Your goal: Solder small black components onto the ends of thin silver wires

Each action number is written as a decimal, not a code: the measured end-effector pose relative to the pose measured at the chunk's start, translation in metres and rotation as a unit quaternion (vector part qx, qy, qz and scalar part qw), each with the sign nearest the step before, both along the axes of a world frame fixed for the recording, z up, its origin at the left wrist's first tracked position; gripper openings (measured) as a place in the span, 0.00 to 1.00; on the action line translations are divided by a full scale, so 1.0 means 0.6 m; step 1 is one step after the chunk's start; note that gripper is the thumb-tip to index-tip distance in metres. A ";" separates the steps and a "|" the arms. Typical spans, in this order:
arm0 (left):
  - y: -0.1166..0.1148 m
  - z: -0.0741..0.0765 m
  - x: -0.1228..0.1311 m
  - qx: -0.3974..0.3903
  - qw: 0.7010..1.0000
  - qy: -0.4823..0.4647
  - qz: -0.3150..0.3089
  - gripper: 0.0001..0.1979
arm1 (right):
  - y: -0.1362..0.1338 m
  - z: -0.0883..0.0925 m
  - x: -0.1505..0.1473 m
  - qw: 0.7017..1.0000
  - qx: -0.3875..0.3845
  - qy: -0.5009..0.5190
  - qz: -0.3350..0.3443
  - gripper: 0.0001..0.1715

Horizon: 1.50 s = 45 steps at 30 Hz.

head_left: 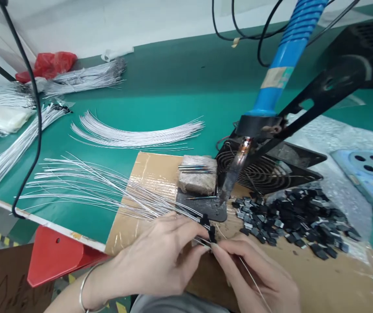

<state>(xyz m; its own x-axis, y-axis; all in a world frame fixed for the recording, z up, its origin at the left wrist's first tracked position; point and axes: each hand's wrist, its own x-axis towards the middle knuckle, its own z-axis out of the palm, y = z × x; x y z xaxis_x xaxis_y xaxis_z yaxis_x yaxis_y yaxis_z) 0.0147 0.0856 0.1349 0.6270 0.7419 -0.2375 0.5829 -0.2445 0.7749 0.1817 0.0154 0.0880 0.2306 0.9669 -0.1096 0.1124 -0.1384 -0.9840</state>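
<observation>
Pinched in my left hand (170, 252) is a bunch of thin white wires (131, 191), fanning out to the left. Small black connectors (205, 221) sit at their right ends, just beyond my left fingertips. My right hand (254, 271) is closed, thumb and finger meeting close to the connectors. A fine silvery wire (251, 276) runs through its grip and down across the palm; what exactly the fingertips pinch is partly hidden. Above the hands, a soldering iron with a blue handle (271, 87) hangs tip down in a black bracket (323, 95).
Loose black connector pieces (291, 217) are heaped on the cardboard (336, 282) at right. Behind them are a black fan (258, 169) and a phone (369, 174). A worn block (198, 182) stands near the iron's tip. More white wires (134, 134) lie on the green mat (173, 104).
</observation>
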 end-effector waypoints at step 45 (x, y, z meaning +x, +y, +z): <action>-0.015 -0.042 0.036 -0.138 0.958 -0.105 0.227 0.09 | 0.023 0.004 -0.008 0.916 -0.202 0.327 -0.110 0.17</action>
